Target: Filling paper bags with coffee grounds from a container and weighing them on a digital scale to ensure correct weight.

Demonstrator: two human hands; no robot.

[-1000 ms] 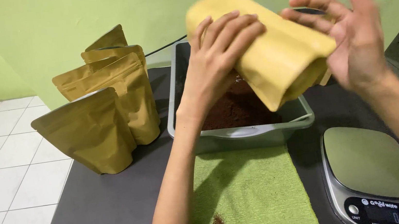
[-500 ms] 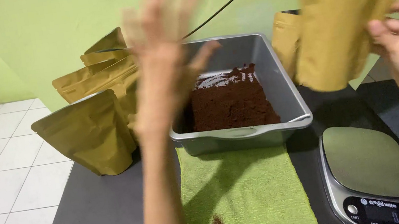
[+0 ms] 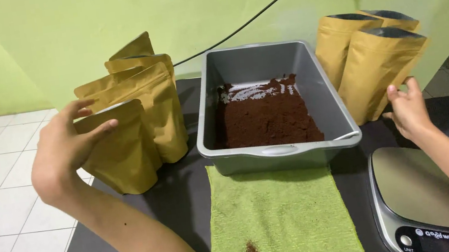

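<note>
My left hand [image 3: 66, 145] reaches to the nearest tan stand-up pouch [image 3: 123, 152] at the left, thumb and fingers on its top edge. Several more tan pouches [image 3: 143, 90] stand behind it. My right hand [image 3: 408, 109] rests against the base of a filled, open-topped tan pouch [image 3: 384, 71] at the right, fingers spread; two more open pouches [image 3: 341, 39] stand behind it. Between both groups sits a grey plastic tub [image 3: 280, 150] holding dark brown ground powder [image 3: 264, 117].
A green cloth [image 3: 284, 217] with a few brown crumbs lies in front of the tub on a dark table [image 3: 107, 248]. A steel kitchen scale [image 3: 422, 197] sits at the front right. A black cable [image 3: 255, 13] runs along the green wall.
The filled pouch went from the air above the tub down to the right, where it now stands. My left hand swung left to the empty pouches.
</note>
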